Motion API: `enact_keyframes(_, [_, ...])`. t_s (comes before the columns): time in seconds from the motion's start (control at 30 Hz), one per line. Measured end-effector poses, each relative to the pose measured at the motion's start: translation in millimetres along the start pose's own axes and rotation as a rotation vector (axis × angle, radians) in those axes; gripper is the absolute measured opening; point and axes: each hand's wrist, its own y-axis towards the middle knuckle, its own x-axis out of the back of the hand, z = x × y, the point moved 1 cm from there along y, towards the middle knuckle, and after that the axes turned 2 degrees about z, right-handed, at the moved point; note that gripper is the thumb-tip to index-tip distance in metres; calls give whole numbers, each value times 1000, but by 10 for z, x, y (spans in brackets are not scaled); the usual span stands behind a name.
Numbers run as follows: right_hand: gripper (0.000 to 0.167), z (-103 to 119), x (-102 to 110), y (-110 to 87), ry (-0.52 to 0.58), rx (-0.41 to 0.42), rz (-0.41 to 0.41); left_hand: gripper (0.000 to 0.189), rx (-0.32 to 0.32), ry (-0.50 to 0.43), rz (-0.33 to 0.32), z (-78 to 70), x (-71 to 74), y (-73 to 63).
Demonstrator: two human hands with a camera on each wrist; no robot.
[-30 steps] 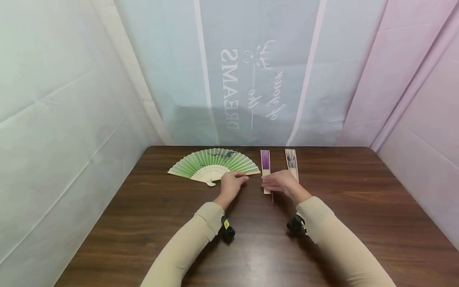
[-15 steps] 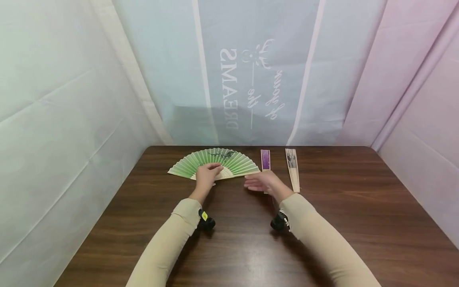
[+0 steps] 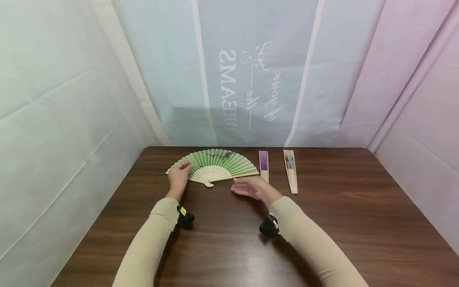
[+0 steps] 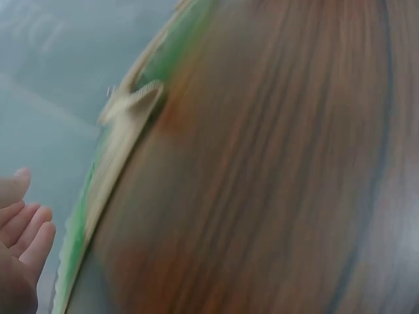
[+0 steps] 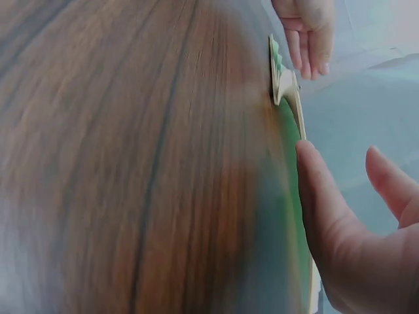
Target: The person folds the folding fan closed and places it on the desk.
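Observation:
A green folding fan (image 3: 211, 171) with pale ribs and a dark printed pattern lies spread on the table. My left hand (image 3: 179, 179) is over its left end, fingers loosely bent; in the left wrist view the left hand (image 4: 19, 242) has nothing between thumb and fingers. Just below the fan's right edge is my right hand (image 3: 254, 188), fingers extended and thumb apart. Its fingers come close to the fan's pale rib in the right wrist view; whether they touch is unclear. Right of the fan lies a folded purple fan (image 3: 263, 163), its lower end hidden behind the right hand.
A folded fan with a grey-black print (image 3: 291, 171) lies farther right, narrow end toward me. The dark wooden table (image 3: 229, 247) ends at a hanging cloth backdrop (image 3: 258, 87), with pale cloth on both sides. Each wrist carries a small black camera.
My left hand has moved left across the green fan to its left end. The right hand has moved left, away from the purple fan toward the green one. The fans lie where they were.

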Motion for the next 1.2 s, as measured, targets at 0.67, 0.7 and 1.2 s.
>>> enact_keyframes(0.67, [55,-85,-235,180,258,-64,41,49,116,-29,-118,332,533,189])
enact_keyframes(0.7, [56,-93,-241,186,269,-70,46,49,126,-33,-123,340,550,186])
enact_keyframes(1.2, [62,-129,-348,319,426,-98,6,49,215,-146,-130,352,635,144])
